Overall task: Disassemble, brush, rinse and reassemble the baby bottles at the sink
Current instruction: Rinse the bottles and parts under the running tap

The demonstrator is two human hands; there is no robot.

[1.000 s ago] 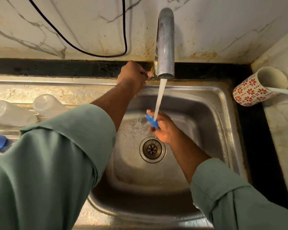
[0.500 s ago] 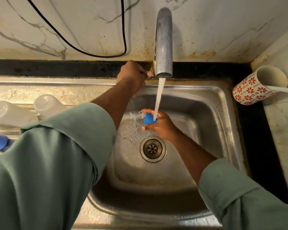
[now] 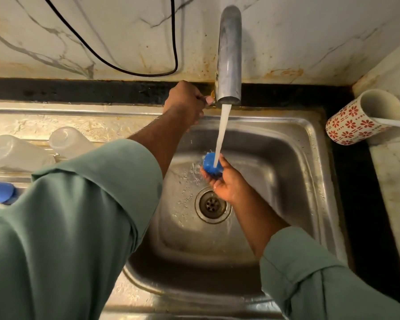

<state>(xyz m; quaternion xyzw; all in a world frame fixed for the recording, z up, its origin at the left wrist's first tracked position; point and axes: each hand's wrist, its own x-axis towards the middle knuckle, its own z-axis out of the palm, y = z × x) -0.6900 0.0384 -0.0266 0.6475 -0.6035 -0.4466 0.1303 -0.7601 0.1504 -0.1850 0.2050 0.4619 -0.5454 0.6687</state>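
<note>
Since the earlier frame, the right hand [image 3: 224,179] has turned the small round blue plastic bottle cap [image 3: 211,163] so its face meets the stream at centre frame, above the steel sink [image 3: 293,172] drain. Fingers cup and curl round the cap's lower edge. Wet, light and stiff, it looks likely to slip; gripping the rim seems safest. Upper centre, the left hand [image 3: 185,102] pinches the tap handle beside the chrome spout [image 3: 229,56]

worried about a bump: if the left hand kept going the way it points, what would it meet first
Probably the tap: the left hand reaches toward its base and already grips something small beside it. Depth is unclear.
</note>
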